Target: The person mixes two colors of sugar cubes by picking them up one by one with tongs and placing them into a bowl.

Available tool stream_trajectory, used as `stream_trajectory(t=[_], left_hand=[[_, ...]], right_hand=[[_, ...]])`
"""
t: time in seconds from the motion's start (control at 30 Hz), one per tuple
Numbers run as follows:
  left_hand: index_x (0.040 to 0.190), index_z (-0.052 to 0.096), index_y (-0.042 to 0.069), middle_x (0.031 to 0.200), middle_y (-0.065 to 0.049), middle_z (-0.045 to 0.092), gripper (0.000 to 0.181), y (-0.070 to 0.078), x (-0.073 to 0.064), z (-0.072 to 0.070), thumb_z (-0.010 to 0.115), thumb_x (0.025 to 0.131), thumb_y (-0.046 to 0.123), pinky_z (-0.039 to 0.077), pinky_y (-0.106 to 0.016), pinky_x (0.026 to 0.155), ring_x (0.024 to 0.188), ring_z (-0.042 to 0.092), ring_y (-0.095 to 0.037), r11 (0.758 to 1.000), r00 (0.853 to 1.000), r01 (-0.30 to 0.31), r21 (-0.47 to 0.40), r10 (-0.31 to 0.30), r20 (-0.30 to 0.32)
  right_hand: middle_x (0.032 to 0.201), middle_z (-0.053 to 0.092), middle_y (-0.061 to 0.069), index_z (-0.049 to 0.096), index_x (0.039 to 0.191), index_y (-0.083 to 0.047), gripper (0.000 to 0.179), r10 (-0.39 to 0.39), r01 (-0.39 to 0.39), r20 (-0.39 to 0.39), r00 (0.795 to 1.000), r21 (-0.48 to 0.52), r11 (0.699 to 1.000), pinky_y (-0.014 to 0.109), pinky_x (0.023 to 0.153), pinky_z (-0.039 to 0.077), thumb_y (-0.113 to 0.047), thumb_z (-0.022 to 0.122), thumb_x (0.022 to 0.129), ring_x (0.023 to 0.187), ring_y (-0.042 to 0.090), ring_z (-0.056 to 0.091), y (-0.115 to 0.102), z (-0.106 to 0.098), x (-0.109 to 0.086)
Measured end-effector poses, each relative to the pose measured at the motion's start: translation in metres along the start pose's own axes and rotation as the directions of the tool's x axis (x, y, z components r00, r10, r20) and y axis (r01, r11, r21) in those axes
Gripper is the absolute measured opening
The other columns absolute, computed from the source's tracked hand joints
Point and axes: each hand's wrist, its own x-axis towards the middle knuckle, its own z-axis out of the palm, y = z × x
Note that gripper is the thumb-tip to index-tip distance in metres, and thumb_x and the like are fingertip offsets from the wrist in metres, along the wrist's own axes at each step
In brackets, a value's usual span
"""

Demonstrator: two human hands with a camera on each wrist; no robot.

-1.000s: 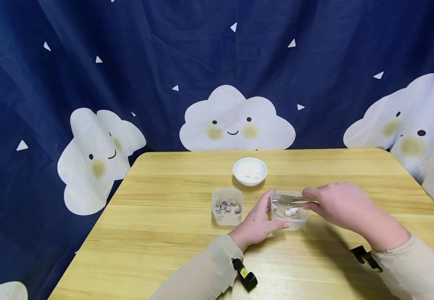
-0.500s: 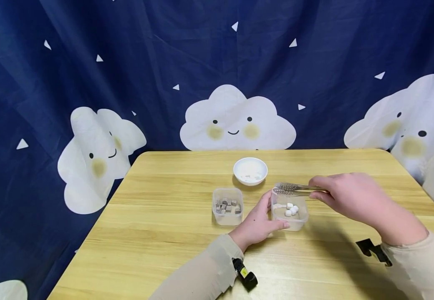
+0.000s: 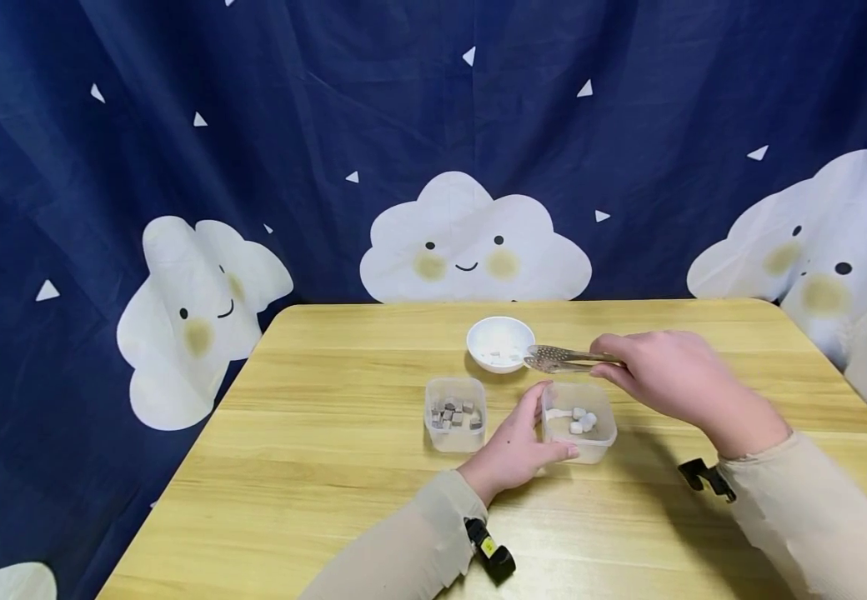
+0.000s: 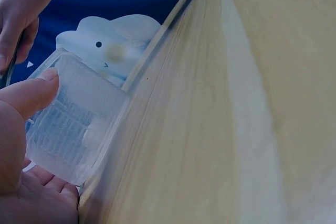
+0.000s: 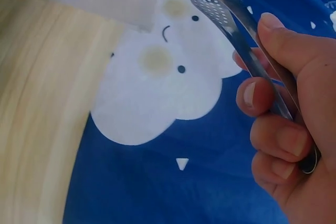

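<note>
My left hand [image 3: 510, 450] grips a clear plastic container [image 3: 591, 451] by its left side, thumb at the front wall and fingers behind. Several small white cubes [image 3: 582, 423] lie inside it. My right hand [image 3: 677, 383] holds metal tongs [image 3: 564, 358] with perforated ends, above the container's back edge. Their tips point left, by the right rim of a white bowl [image 3: 481, 354]. In the right wrist view the two perforated ends [image 5: 212, 11] stand close together; whether anything is between them I cannot tell. A few pale bits lie in the bowl.
Left of my left hand stands a second clear container [image 3: 454, 442] with several grey-brown cubes [image 3: 454, 413] in it. Everything stands on a wooden table [image 3: 313, 467], with a dark blue cloud-print curtain [image 3: 306, 125] behind its far edge.
The tongs first rose out of the container, then my right hand carried them up and left to the bowl's right rim. My left hand and the container stayed in place.
</note>
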Motion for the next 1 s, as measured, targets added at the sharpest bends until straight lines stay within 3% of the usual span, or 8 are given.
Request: stream_trajectory(t=[0.17, 0.5, 0.7, 1.0], left_hand=[[0.161, 0.020, 0.029, 0.159, 0.005, 0.035, 0.100, -0.001, 0.001, 0.001, 0.083, 0.084, 0.041, 0.030, -0.044, 0.117, 0.142, 0.037, -0.018, 1.000, 1.000, 0.004, 0.005, -0.004, 0.001], [0.160, 0.019, 0.035, 0.159, 0.005, 0.034, 0.100, 0.000, 0.001, 0.001, 0.083, 0.084, 0.041, 0.030, -0.044, 0.117, 0.141, 0.038, -0.016, 1.000, 1.000, 0.012, 0.015, -0.012, -0.002], [0.161, 0.020, 0.033, 0.159, 0.007, 0.034, 0.099, 0.002, 0.001, 0.000, 0.083, 0.085, 0.039, 0.031, -0.043, 0.117, 0.141, 0.038, -0.016, 1.000, 1.000, 0.022, 0.014, -0.022, 0.000], [0.160, 0.023, 0.025, 0.155, 0.007, 0.040, 0.098, 0.005, 0.001, 0.000, 0.084, 0.084, 0.033, 0.029, -0.039, 0.117, 0.140, 0.039, -0.013, 1.000, 1.000, -0.002, -0.006, 0.002, -0.004]], right_hand=[[0.073, 0.065, -0.014, 0.071, 0.097, -0.023, 0.013, 0.039, -0.039, -0.001, 0.999, 0.010, 0.999, 0.037, 0.043, 0.040, -0.032, 0.076, 0.090, 0.056, 0.008, 0.054, 0.004, 0.013, 0.006], [0.068, 0.059, -0.010, 0.068, 0.098, -0.020, 0.017, 0.119, -0.120, 0.059, 0.991, 0.001, 0.993, 0.040, 0.044, 0.040, -0.035, 0.073, 0.093, 0.056, 0.013, 0.053, 0.014, 0.033, 0.015], [0.073, 0.066, -0.008, 0.070, 0.101, -0.019, 0.019, 0.152, -0.153, 0.104, 0.983, 0.005, 0.988, 0.043, 0.047, 0.044, -0.037, 0.072, 0.094, 0.059, 0.016, 0.059, 0.015, 0.038, 0.017], [0.075, 0.068, -0.007, 0.071, 0.101, -0.018, 0.021, 0.167, -0.169, 0.114, 0.979, 0.014, 0.985, 0.042, 0.046, 0.043, -0.038, 0.072, 0.094, 0.060, 0.018, 0.061, 0.012, 0.034, 0.017]])
